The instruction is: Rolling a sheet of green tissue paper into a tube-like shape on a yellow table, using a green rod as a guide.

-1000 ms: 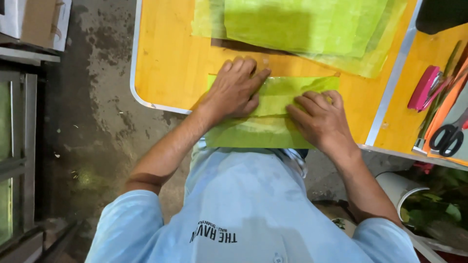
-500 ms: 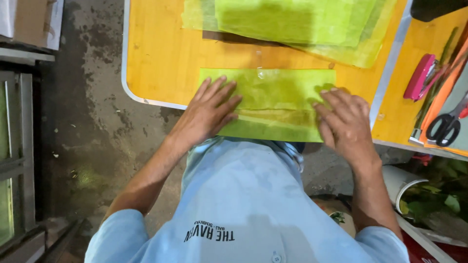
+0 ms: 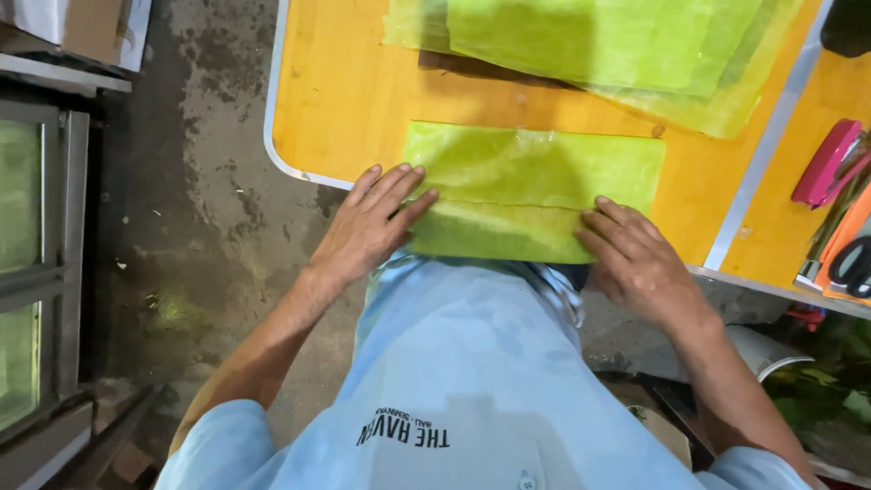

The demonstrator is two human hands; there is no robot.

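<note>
The left hand [image 3: 367, 227] lies flat, fingers stretched and together, grasping nothing; its fingertips press the left end of a folded green sheet [image 3: 531, 186]. This sheet lies at the near edge of the orange table [image 3: 345, 100], and its lower folded strip hangs a little over that edge toward the person's light blue shirt [image 3: 472, 363]. The right hand [image 3: 640, 263] is also open and flat, with fingertips on the right end of the fold line. The sheet seems thin, light, soft and a bit glossy, so it probably slides and creases easily; flat pressing at the ends suits it better than pinching. More green sheets [image 3: 599, 45] lie at the far edge. A pink stapler [image 3: 826, 163] rests on the neighbouring table at the right.
</note>
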